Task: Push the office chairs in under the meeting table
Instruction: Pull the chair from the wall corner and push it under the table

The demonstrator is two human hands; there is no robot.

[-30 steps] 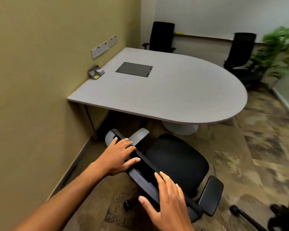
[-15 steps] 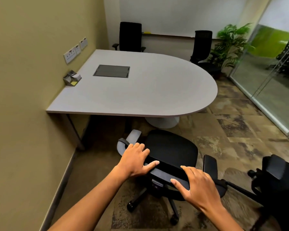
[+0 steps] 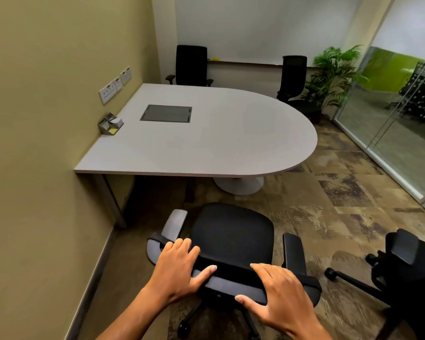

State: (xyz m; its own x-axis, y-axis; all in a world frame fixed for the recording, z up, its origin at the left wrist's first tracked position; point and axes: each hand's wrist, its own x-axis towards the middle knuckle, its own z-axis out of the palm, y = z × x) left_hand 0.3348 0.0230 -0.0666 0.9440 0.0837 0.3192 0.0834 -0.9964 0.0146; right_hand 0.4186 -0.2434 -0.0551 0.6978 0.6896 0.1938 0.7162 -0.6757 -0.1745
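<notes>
A black office chair [image 3: 231,234] stands in front of me, its seat facing the grey meeting table [image 3: 206,138] and a short way out from the near edge. My left hand [image 3: 177,268] and my right hand [image 3: 277,293] both grip the top of its backrest, thumbs toward me. Another black chair [image 3: 407,273] sits at the right edge, partly cut off. Two more black chairs stand at the far side: one [image 3: 192,65] by the wall corner, one [image 3: 293,79] near the plant.
The olive wall [image 3: 47,119] runs close along the left. The table's white pedestal base [image 3: 241,185] and a metal leg [image 3: 111,202] stand under the top. A potted plant [image 3: 334,72] and a glass partition [image 3: 390,119] are at the right. A small holder [image 3: 109,123] sits on the table.
The chair has turned to face the table squarely. My view has swung right and back, and both hands now sit level on the backrest top.
</notes>
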